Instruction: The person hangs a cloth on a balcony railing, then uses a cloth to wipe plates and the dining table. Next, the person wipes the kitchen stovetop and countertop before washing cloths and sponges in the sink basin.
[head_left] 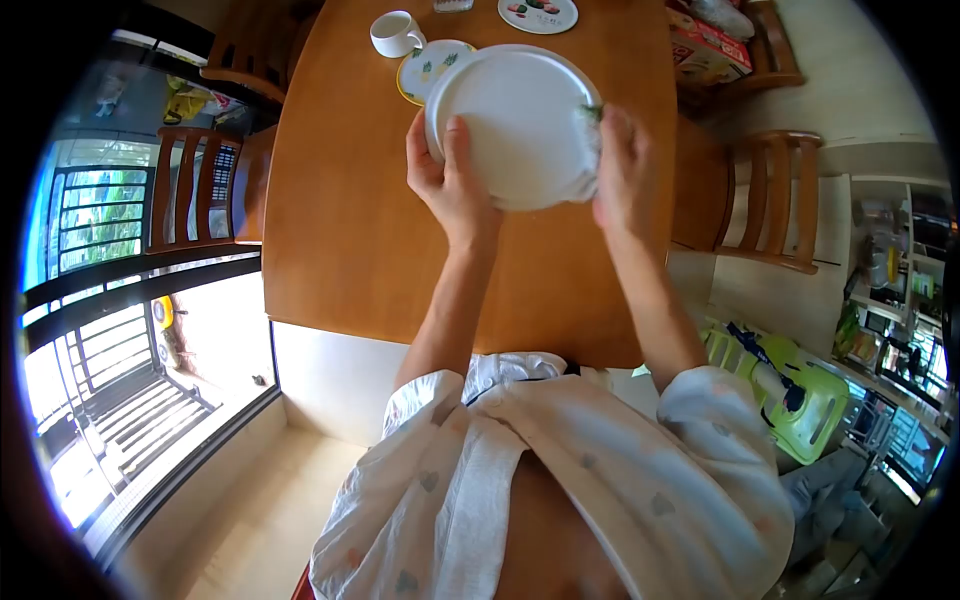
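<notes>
A round white plate point(515, 125) is held up above the wooden table, its broad face toward me. My left hand point(450, 180) grips its left edge, with the thumb on the face and the fingers behind. At the right edge, my right hand point(625, 175) is closed on a whitish cloth point(588, 135) with a bit of green, pressed against the plate. Just behind the plate lies a round coaster point(425, 72) with a yellow rim, and a white mug point(396, 35) stands beside it.
The brown wooden table point(340, 200) spreads out ahead. Another round coaster point(538, 14) and part of a glass point(453, 5) are at its far side. Wooden chairs point(780, 200) stand on both sides, one bearing a red box point(708, 50). A green plastic object point(805, 405) is at the right.
</notes>
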